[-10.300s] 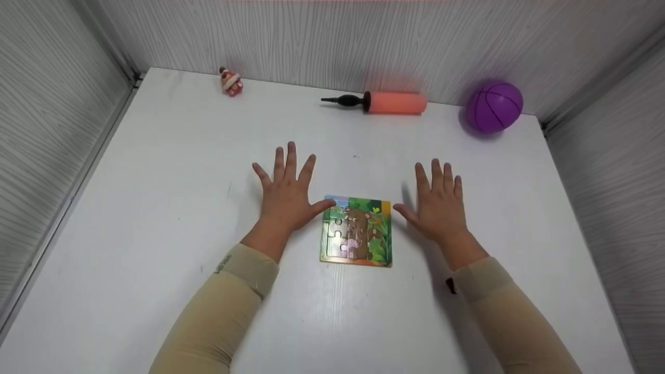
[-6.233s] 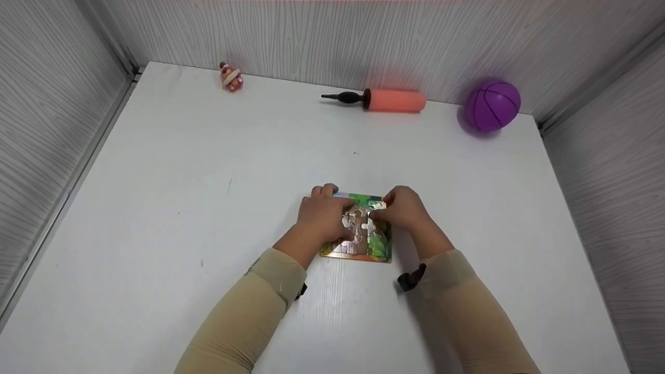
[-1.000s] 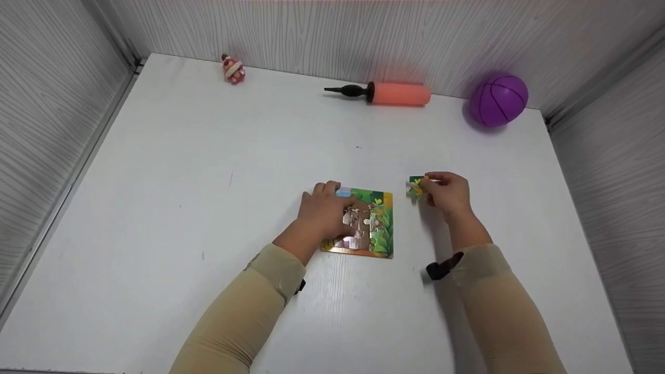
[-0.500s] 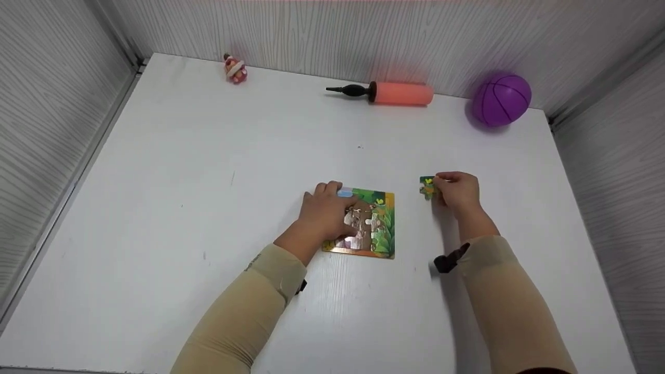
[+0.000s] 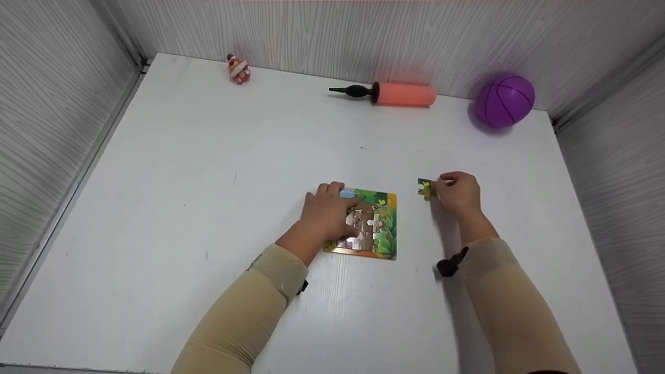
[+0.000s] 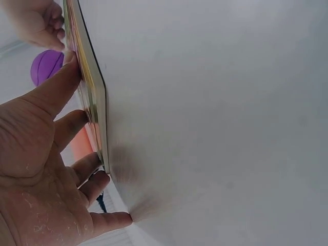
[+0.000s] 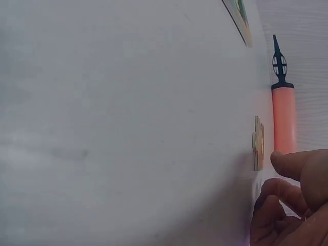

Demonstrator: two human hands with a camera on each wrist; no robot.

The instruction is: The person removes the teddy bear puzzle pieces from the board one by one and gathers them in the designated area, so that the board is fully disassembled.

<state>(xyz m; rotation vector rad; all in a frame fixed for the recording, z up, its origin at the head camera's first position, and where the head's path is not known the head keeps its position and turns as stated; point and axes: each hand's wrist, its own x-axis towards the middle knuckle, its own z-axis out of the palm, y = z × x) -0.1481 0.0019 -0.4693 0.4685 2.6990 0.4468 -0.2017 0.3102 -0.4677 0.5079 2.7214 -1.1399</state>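
A square jigsaw puzzle [image 5: 384,228] with a brown bear picture lies on the white table. My left hand [image 5: 327,213] rests over its left side, fingers spread and their tips pressing on the board, as the left wrist view shows from low down. To the right of the board, a small green and yellow puzzle piece [image 5: 425,189] lies on the table. My right hand [image 5: 460,193] is right beside it, thumb tip at the piece's right edge. In the right wrist view the thumb [image 7: 289,163] and index finger stand parted beside the piece [image 7: 258,146], the other fingers curled.
Along the back wall stand a small red and white figurine [image 5: 239,70], an orange hand pump [image 5: 405,94] with a black nozzle, and a purple ball [image 5: 506,101]. Walls enclose the table at the back and both sides.
Over several seconds, my right hand has taken the piece from the board's upper right and carried it rightward. Now it is down on the table, with my left hand still on the board.
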